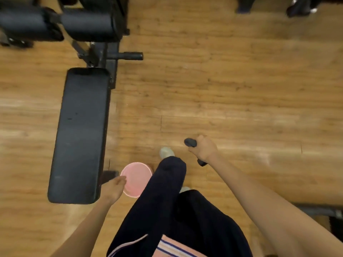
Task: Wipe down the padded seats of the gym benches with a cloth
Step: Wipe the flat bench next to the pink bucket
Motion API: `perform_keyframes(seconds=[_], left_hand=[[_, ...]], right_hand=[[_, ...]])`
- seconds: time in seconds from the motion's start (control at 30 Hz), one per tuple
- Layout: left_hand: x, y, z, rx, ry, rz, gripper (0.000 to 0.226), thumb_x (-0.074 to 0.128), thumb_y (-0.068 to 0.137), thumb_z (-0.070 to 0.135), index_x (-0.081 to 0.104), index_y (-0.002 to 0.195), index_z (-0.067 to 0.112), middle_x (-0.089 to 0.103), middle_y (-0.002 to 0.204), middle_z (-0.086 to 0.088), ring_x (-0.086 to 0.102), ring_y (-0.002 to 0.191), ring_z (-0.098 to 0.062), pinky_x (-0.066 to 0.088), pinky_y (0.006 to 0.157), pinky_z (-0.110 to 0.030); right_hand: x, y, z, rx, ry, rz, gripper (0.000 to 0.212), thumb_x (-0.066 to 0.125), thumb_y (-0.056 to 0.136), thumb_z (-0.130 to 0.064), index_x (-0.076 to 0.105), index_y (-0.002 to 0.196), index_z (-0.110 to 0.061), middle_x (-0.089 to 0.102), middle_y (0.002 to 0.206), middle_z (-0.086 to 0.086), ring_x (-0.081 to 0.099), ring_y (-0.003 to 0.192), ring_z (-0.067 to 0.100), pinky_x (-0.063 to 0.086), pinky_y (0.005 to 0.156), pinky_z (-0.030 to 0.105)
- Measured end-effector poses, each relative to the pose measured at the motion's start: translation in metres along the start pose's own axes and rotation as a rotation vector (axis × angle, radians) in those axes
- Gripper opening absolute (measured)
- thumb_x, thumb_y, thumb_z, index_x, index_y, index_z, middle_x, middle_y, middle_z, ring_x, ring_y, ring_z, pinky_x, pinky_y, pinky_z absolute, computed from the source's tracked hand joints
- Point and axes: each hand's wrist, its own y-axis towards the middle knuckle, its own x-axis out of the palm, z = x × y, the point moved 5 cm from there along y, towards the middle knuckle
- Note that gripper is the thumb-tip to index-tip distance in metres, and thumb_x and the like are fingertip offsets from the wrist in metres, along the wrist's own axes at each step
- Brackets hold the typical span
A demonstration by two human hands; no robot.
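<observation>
Head view: a dark rolled cloth (193,148) (its ends showing either side of the fist) is gripped by the right hand (205,149) above the wooden floor (241,89). Straight fingers of the left hand (114,188) are held together at a pink bucket's (136,179) rim, beside the black bench seat's (79,134) near corner.

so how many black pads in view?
3: the long bench seat at left, and two rollers at top left and, side by side. More may lie beyond the frame.
</observation>
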Motion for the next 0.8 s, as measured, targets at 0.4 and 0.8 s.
perform_keyframes(seconds=[0.4,0.8], left_hand=[[-0.084,0.054,0.221,0.222,-0.203,0.001,0.038,0.041,0.107,0.023,0.051,0.143,0.017,0.057,0.139,-0.006,0.052,0.129,-0.021,0.036,0.106,-0.030],[-0.138,0.146,0.231,0.080,-0.296,0.146,0.039,0.044,0.105,0.019,0.052,0.143,0.013,0.056,0.142,-0.009,0.052,0.130,-0.028,0.038,0.102,-0.027]], right_hand=[[-0.107,0.129,-0.001,-0.007,-0.222,-0.074,0.033,0.058,0.088,-0.016,0.042,0.063,-0.032,0.052,0.087,0.007,0.054,0.075,0.025,0.044,0.061,0.034],[-0.108,0.292,-0.139,-0.216,-0.202,-0.222,0.015,0.061,0.086,-0.023,0.061,0.080,-0.009,0.061,0.075,0.004,0.061,0.071,0.022,0.039,0.056,0.030]])
